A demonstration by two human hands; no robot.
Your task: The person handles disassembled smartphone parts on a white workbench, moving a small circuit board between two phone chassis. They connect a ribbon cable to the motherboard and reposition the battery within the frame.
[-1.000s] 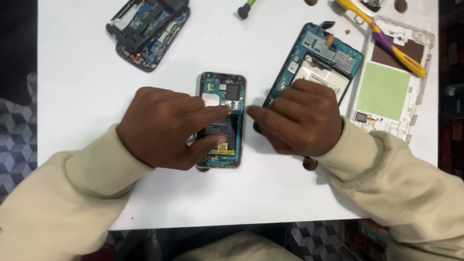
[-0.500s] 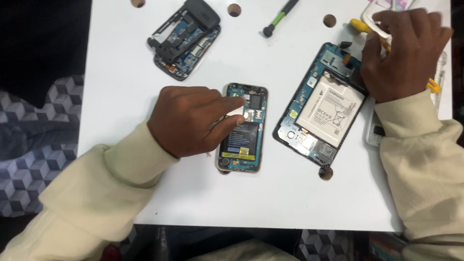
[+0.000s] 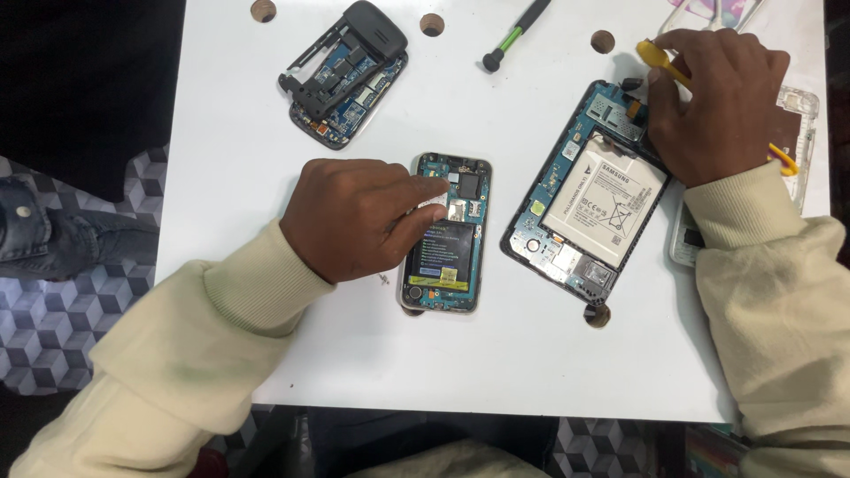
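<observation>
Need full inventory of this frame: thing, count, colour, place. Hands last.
table: 1, white, with round holes, under everything
small phone: 1, opened, teal board, centre
large phone: 1, opened, white battery, right of centre
phone frame: 1, black and blue, top left
screwdriver: 1, black and green, top centre
yellow tool: 1, top right
clear case: 1, far right
screws: tiny, beside small phone
left hand: on small phone
right hand: grip on yellow tool

We see a smooth, matt white table (image 3: 266,133). On it, the small opened phone (image 3: 447,257) shows a glossy dark battery label, while beside that phone the larger one (image 3: 584,190) carries a matt pale battery (paper-like wrap). The yellow pry tool (image 3: 660,60) looks like shiny plastic; our sleeves (image 3: 212,327) are soft cream cloth.
</observation>
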